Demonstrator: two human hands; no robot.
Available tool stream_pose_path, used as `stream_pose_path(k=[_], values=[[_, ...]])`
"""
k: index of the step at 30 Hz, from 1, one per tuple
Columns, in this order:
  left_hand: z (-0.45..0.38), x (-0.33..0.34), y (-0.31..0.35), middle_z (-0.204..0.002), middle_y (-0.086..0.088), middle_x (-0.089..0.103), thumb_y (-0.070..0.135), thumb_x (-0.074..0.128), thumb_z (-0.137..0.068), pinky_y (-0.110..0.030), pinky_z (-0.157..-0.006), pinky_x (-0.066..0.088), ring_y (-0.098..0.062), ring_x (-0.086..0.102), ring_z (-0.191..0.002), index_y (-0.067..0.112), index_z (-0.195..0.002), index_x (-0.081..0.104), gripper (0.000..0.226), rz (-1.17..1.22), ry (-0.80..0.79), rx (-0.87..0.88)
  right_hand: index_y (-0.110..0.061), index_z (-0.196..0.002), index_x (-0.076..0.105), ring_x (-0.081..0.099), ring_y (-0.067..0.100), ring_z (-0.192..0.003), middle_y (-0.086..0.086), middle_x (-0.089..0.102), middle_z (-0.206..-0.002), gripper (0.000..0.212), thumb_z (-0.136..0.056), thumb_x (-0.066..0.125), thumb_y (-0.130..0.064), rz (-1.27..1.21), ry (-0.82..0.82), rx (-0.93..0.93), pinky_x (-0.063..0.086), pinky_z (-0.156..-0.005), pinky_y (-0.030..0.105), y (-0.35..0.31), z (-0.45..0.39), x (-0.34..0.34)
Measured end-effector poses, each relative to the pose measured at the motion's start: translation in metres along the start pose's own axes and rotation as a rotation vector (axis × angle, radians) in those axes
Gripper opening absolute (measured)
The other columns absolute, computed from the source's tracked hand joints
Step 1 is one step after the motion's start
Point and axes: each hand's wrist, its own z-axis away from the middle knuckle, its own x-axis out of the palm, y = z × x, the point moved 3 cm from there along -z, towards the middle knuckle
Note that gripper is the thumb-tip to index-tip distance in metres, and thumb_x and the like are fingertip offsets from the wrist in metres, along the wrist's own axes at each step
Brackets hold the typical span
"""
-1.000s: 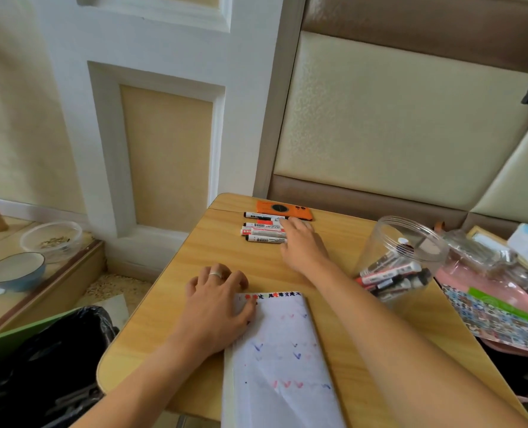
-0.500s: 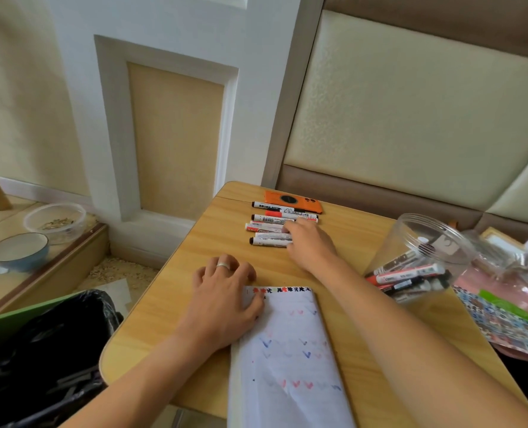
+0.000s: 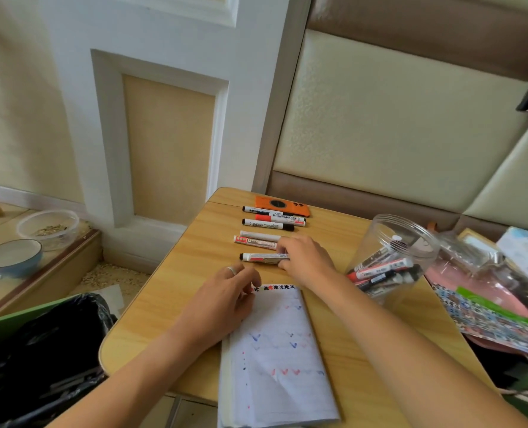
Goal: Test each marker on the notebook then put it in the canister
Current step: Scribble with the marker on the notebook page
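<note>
I am pinching the nearest marker (image 3: 264,258) at its right end with my right hand (image 3: 306,261), just beyond the notebook (image 3: 275,350). My left hand (image 3: 225,304), fingers curled, is resting on the notebook's top corner. The marker risks rolling off if that end-grip slips. Five more markers (image 3: 269,222) are waiting (several already in the canister (image 3: 392,257), uncountable).
</note>
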Motion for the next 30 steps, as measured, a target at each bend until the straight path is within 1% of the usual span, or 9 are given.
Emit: stream_pose_path(k=[7, 9, 12, 15, 16, 19, 22, 26, 30], values=[[0.001, 0.002, -0.002, -0.097, 0.014, 0.047, 0.013, 0.062, -0.092, -0.012, -0.063, 0.037, -0.002, 0.050, -0.078, 0.027, -0.101, 0.053, 0.019, 0.022, 0.029, -0.018, -0.022, -0.131, 0.067, 0.062, 0.022, -0.107, 0.003, 0.063, -0.126, 0.030, -0.103, 0.061, -0.030, -0.004, -0.048, -0.009, 0.053, -0.083, 0.034, 0.000, 0.009, -0.001], [0.001, 0.002, -0.001, -0.098, 0.013, 0.047, 0.014, 0.061, -0.092, -0.011, -0.063, 0.037, -0.002, 0.049, -0.079, 0.026, -0.102, 0.054, 0.017, 0.016, 0.031, -0.012, -0.019, -0.130, 0.067, 0.061, 0.021, -0.103, 0.003, 0.063, -0.124, 0.030, -0.105, 0.056, -0.030, 0.010, -0.084, 0.001, 0.050, -0.077, 0.032, -0.001, 0.008, -0.001], [0.001, 0.001, -0.001, -0.099, 0.013, 0.047, 0.014, 0.060, -0.093, -0.012, -0.064, 0.039, -0.004, 0.049, -0.078, 0.026, -0.103, 0.054, 0.017, 0.024, 0.042, -0.009, -0.016, -0.110, 0.070, 0.059, 0.019, -0.090, 0.004, 0.062, -0.108, 0.026, -0.105, 0.047, -0.028, 0.060, -0.141, 0.006, 0.046, -0.066, 0.031, -0.005, 0.007, -0.003], [0.001, 0.001, -0.001, -0.098, 0.014, 0.046, 0.013, 0.060, -0.092, -0.016, -0.064, 0.041, -0.003, 0.049, -0.078, 0.026, -0.102, 0.054, 0.018, 0.032, 0.051, 0.003, -0.015, -0.090, 0.062, 0.056, 0.017, -0.082, 0.003, 0.058, -0.097, 0.025, -0.104, 0.044, -0.026, 0.086, -0.209, 0.010, 0.040, -0.060, 0.030, -0.008, 0.010, 0.000], [0.001, 0.001, -0.001, -0.097, 0.014, 0.045, 0.013, 0.060, -0.092, -0.015, -0.064, 0.040, -0.002, 0.049, -0.078, 0.026, -0.102, 0.054, 0.018, 0.034, 0.052, 0.007, -0.015, -0.093, 0.063, 0.056, 0.017, -0.085, 0.003, 0.058, -0.099, 0.024, -0.104, 0.045, -0.025, 0.097, -0.239, 0.007, 0.043, -0.064, 0.030, -0.009, 0.010, 0.001], [0.000, 0.001, -0.002, -0.098, 0.013, 0.046, 0.012, 0.060, -0.091, -0.021, -0.065, 0.044, -0.005, 0.049, -0.078, 0.025, -0.103, 0.054, 0.019, 0.038, 0.057, 0.012, -0.015, -0.124, 0.067, 0.059, 0.022, -0.109, 0.005, 0.060, -0.125, 0.027, -0.103, 0.052, -0.023, 0.129, -0.281, -0.035, 0.053, -0.086, 0.035, -0.009, 0.012, 0.001], [0.000, 0.001, -0.001, -0.099, 0.010, 0.048, 0.012, 0.059, -0.090, -0.029, -0.065, 0.047, -0.008, 0.049, -0.077, 0.024, -0.103, 0.054, 0.019, 0.032, 0.069, 0.011, -0.020, -0.142, 0.061, 0.055, 0.024, -0.127, 0.004, 0.058, -0.140, 0.042, -0.100, 0.065, -0.026, 0.086, -0.252, -0.058, 0.050, -0.100, 0.038, -0.009, 0.013, -0.005], [0.001, 0.000, -0.001, -0.101, 0.010, 0.048, 0.013, 0.060, -0.090, -0.031, -0.065, 0.048, -0.010, 0.049, -0.077, 0.025, -0.105, 0.054, 0.020, 0.016, 0.060, 0.002, -0.022, -0.127, 0.064, 0.058, 0.021, -0.110, 0.001, 0.061, -0.127, 0.040, -0.091, 0.078, -0.032, 0.019, -0.209, -0.030, 0.050, -0.088, 0.033, -0.006, 0.011, -0.010], [0.000, 0.001, -0.001, -0.101, 0.009, 0.049, 0.014, 0.060, -0.091, -0.029, -0.065, 0.047, -0.008, 0.048, -0.076, 0.025, -0.110, 0.051, 0.023, 0.023, 0.057, -0.009, -0.026, -0.105, 0.060, 0.055, 0.019, -0.099, -0.003, 0.057, -0.111, 0.028, -0.087, 0.081, -0.032, -0.050, -0.217, -0.038, 0.046, -0.078, 0.031, -0.003, 0.013, -0.011]])
